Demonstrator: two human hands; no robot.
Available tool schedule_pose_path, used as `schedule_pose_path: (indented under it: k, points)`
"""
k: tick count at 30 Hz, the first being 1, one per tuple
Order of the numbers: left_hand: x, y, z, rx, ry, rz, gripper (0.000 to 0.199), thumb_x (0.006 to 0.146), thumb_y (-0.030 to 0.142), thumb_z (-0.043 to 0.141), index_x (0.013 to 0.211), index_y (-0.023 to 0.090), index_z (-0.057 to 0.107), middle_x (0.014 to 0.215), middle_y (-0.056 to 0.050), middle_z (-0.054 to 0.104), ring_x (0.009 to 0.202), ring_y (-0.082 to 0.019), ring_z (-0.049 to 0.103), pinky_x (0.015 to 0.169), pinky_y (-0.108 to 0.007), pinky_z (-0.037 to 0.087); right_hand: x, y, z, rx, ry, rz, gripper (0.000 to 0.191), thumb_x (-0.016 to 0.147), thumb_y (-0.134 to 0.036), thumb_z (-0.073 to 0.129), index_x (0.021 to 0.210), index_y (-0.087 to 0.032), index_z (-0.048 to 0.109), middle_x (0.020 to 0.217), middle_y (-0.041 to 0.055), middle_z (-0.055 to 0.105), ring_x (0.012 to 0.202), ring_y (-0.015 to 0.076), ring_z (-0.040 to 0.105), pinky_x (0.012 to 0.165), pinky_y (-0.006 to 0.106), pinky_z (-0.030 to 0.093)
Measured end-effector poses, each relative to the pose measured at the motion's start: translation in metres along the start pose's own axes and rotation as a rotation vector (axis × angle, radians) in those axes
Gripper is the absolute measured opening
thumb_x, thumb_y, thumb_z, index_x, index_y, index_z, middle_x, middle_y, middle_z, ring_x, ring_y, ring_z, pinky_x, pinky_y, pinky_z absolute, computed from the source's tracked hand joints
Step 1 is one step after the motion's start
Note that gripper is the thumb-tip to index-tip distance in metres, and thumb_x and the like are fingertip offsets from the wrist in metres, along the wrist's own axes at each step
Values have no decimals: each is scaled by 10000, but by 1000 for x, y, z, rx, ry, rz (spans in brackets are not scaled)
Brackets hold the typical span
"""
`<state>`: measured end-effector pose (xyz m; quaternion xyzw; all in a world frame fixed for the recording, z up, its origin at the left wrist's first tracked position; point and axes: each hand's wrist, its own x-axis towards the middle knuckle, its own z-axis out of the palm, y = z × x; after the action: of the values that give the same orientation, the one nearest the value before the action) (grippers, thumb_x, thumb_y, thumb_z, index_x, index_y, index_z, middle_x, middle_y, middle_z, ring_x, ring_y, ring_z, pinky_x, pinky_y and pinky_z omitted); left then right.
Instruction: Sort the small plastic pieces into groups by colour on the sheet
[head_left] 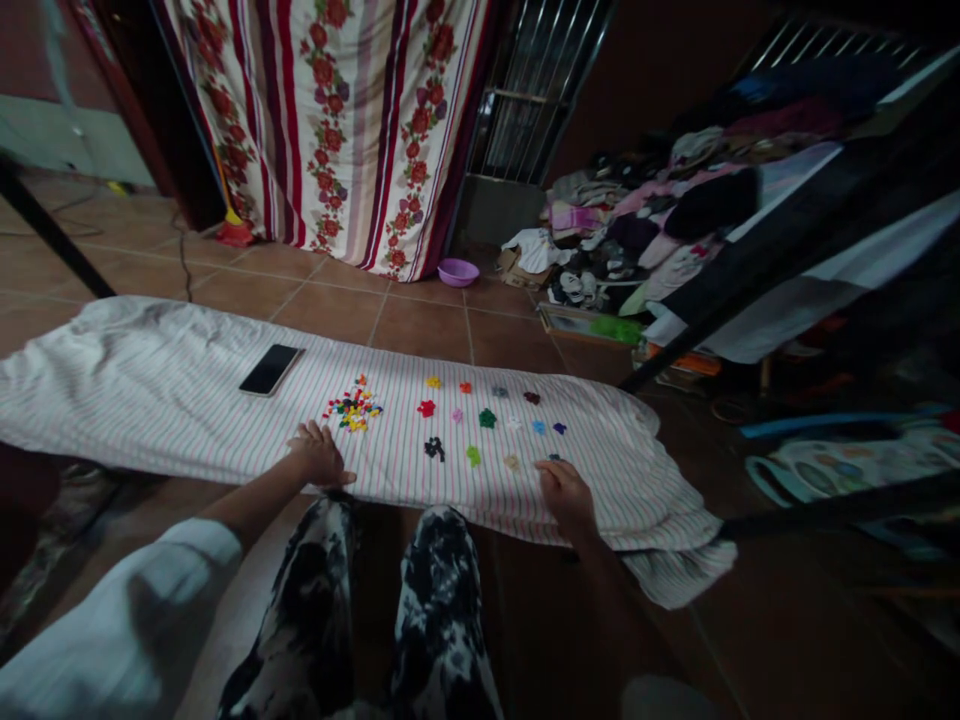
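My left hand lies open on the near edge of the striped cloth, holding nothing. Just beyond it is a loose heap of mixed-colour, bead-like pieces. My right hand is closed, thumb and finger together at the cloth; whatever they pinch is too small to make out. Beside those fingertips sits a small dark pile, partly hidden. Several single-colour piles stand in rough rows between the hands, among them a black pile, a lime pile, a beige pile and a green pile.
A phone lies on the cloth at left. My knees are against the near side. Beyond, on the tiled floor, are a purple basin and a heap of clothes. A floral curtain hangs behind.
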<state>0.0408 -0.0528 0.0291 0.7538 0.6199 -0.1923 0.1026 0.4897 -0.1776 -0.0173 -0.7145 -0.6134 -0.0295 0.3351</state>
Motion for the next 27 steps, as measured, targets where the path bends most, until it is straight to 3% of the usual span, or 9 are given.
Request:
schedule_pose_path:
  k: [3,7,11,16,20,27]
  points:
    - [0,4,-7,-22,-117,-31,1270,625,847,469,1471,-60,195,1503,-401,118,1380,-582,137,987,-668,298,16,-28,8,69,-16,-54,307,814,-274,407,853,-216,706,892,90,696,863,227,640,847,368,514]
    - [-5,8,-9,-52,-111,-73,1256,656,809,476,1479,-64,103,1532,-363,25,1409,-552,43,1039,-670,236,35,-79,30,212,-74,-132,303,846,-279,415,898,-214,706,913,87,697,891,219,643,849,347,514]
    - [-8,2,1,-95,-107,-54,1189,720,789,396,1490,-37,23,1545,-322,-74,1426,-505,-60,1102,-648,118,46,-136,62,360,-175,-221,280,878,-261,427,933,-220,699,929,77,693,901,209,647,847,344,516]
    - [-10,-8,24,-180,44,18,1154,743,840,255,1505,-5,58,1558,-298,-61,1437,-469,-79,1128,-618,49,54,-194,103,459,-295,-312,265,897,-215,444,971,-223,698,941,63,689,906,195,644,834,335,513]
    - [-12,-11,38,-188,201,46,1110,768,829,262,1509,14,122,1562,-303,21,1448,-459,-18,1129,-615,57,61,-226,130,454,-376,-369,273,901,-183,442,974,-218,703,940,62,682,903,181,637,832,317,506]
    - [-7,-11,50,-205,284,55,1022,813,785,269,1513,49,160,1566,-288,85,1453,-447,21,1129,-621,75,87,-269,168,339,-479,-338,240,907,-201,489,1004,-223,707,981,63,662,939,174,616,870,290,475]
